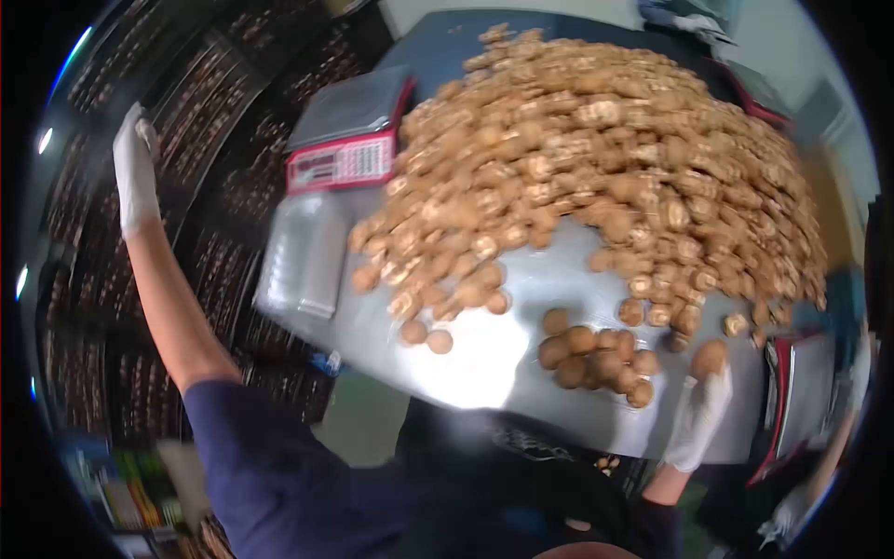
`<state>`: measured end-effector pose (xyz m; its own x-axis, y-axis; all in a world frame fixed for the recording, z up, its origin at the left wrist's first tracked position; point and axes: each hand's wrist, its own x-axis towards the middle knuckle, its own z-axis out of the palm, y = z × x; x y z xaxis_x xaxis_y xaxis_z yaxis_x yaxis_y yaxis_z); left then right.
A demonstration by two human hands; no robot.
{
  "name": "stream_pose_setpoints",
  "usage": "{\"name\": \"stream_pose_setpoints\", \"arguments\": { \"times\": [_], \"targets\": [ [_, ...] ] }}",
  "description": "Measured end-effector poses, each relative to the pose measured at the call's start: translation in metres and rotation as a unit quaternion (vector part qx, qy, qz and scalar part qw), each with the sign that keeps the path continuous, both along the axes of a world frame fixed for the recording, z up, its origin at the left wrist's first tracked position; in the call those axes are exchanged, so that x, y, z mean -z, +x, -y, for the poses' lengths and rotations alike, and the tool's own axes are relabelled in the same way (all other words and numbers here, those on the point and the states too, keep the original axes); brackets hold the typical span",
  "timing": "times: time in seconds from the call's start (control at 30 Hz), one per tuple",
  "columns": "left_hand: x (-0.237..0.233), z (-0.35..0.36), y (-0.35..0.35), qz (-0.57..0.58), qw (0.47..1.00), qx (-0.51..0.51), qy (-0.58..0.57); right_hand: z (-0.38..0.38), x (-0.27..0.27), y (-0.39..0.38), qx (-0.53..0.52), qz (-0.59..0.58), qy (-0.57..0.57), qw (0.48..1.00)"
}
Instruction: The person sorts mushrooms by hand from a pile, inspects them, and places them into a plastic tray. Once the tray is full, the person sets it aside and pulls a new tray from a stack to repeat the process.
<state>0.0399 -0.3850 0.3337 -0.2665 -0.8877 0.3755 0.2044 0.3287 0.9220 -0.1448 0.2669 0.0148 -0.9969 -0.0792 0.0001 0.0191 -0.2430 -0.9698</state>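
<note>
My left hand [136, 172], in a white glove, is stretched far out to the left in front of the dark racks. Its fingers look drawn together, and blur hides whatever may be in them. My right hand [700, 415], gloved in white too, grips a brown mushroom [710, 359] above the right front of the table. Left of that hand, a small cluster of mushrooms [596, 356] lies on the shiny table top [466, 359]. Behind it spreads a large heap of mushrooms [605, 140], some with pale undersides showing.
A red-edged scale [345, 158] stands left of the heap, with a clear plastic tray [305, 256] in front. Another red-edged device [796, 401] is at the right. Racks of filled trays [205, 121] line the left. Other people's gloved hand [703, 28] and arm [843, 429] show.
</note>
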Motion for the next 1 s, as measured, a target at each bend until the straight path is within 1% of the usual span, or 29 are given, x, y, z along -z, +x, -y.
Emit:
{"name": "stream_pose_setpoints", "arguments": {
  "times": [0.03,0.07,0.1,0.13,0.17,0.2,0.23,0.27,0.33,0.37,0.4,0.43,0.47,0.5,0.53,0.57,0.6,0.63,0.67,0.7,0.73,0.8,0.83,0.9,0.93,1.0],
  "targets": [
    [0.054,-0.047,-0.033,0.159,0.968,-0.05,-0.187,0.011,-0.005,-0.005,-0.041,-0.008,-0.007,0.999],
    [0.081,-0.114,-0.064,0.237,0.95,0.082,-0.186,0.017,-0.005,-0.009,-0.058,0.003,-0.031,0.998],
    [0.11,-0.151,-0.078,0.316,0.907,0.205,-0.188,0.02,0.001,-0.016,-0.082,0.029,-0.043,0.995],
    [0.144,-0.178,-0.092,0.433,0.836,0.328,-0.076,0.033,-0.008,-0.014,-0.072,0.049,-0.074,0.993],
    [0.179,-0.216,-0.111,0.366,0.799,0.476,-0.048,0.035,-0.016,-0.016,-0.116,0.043,-0.057,0.991],
    [0.203,-0.252,-0.123,0.384,0.72,0.569,0.106,0.046,-0.034,-0.011,-0.127,0.064,-0.057,0.988],
    [0.233,-0.287,-0.136,0.354,0.67,0.651,0.05,0.046,-0.038,-0.01,-0.133,0.072,-0.041,0.988],
    [0.253,-0.318,-0.146,0.299,0.648,0.7,0.027,0.045,-0.042,-0.005,-0.137,0.09,-0.023,0.986],
    [0.267,-0.381,-0.157,0.215,0.58,0.763,0.186,0.043,-0.055,0.001,-0.156,-0.001,0.1,0.983],
    [0.265,-0.395,-0.159,0.245,0.528,0.779,0.231,0.039,-0.053,0.007,-0.156,0.024,0.071,0.985],
    [0.263,-0.409,-0.161,0.276,0.476,0.788,0.275,0.032,-0.054,0.013,-0.146,-0.014,0.133,0.98],
    [0.27,-0.437,-0.155,0.274,0.568,0.736,0.247,0.023,-0.045,0.02,-0.133,-0.021,0.174,0.975],
    [0.271,-0.447,-0.154,0.274,0.559,0.745,0.24,0.013,-0.04,0.025,-0.119,-0.031,0.222,0.967],
    [0.259,-0.46,-0.15,0.236,0.563,0.749,0.258,0.004,-0.039,0.026,-0.107,-0.03,0.224,0.968],
    [0.255,-0.47,-0.143,0.205,0.564,0.749,0.282,-0.004,-0.037,0.03,-0.091,-0.082,0.248,0.961],
    [0.269,-0.473,-0.145,0.237,0.562,0.758,0.232,-0.012,-0.034,0.043,-0.075,-0.119,0.27,0.952],
    [0.309,-0.475,-0.153,0.174,0.546,0.806,0.146,-0.019,-0.044,0.046,-0.095,-0.176,0.262,0.944],
    [0.287,-0.48,-0.15,0.221,0.516,0.797,0.222,-0.029,-0.032,0.052,-0.099,-0.09,0.198,0.971],
    [0.258,-0.492,-0.141,0.229,0.508,0.763,0.328,-0.028,-0.024,0.059,-0.052,-0.019,0.096,0.994],
    [0.274,-0.499,-0.144,0.208,0.511,0.766,0.33,-0.032,-0.023,0.062,-0.024,-0.028,0.126,0.991],
    [0.282,-0.503,-0.154,0.182,0.432,0.817,0.335,-0.028,-0.026,0.064,0.011,0.028,0.046,0.998],
    [0.289,-0.516,-0.151,0.165,0.421,0.808,0.378,-0.029,-0.018,0.069,0.05,0.014,-0.015,0.999],
    [0.291,-0.523,-0.152,0.173,0.414,0.813,0.37,-0.029,-0.021,0.071,0.062,0.011,-0.021,0.998],
    [0.3,-0.533,-0.147,0.176,0.381,0.738,0.528,-0.027,-0.03,0.078,0.124,0.085,-0.08,0.985],
    [0.306,-0.535,-0.146,0.181,0.38,0.737,0.528,-0.03,-0.024,0.08,0.126,0.087,-0.083,0.985],
    [0.323,-0.538,-0.149,0.176,0.339,0.715,0.586,-0.042,-0.002,0.076,0.113,0.052,-0.2,0.972]
  ]
}}
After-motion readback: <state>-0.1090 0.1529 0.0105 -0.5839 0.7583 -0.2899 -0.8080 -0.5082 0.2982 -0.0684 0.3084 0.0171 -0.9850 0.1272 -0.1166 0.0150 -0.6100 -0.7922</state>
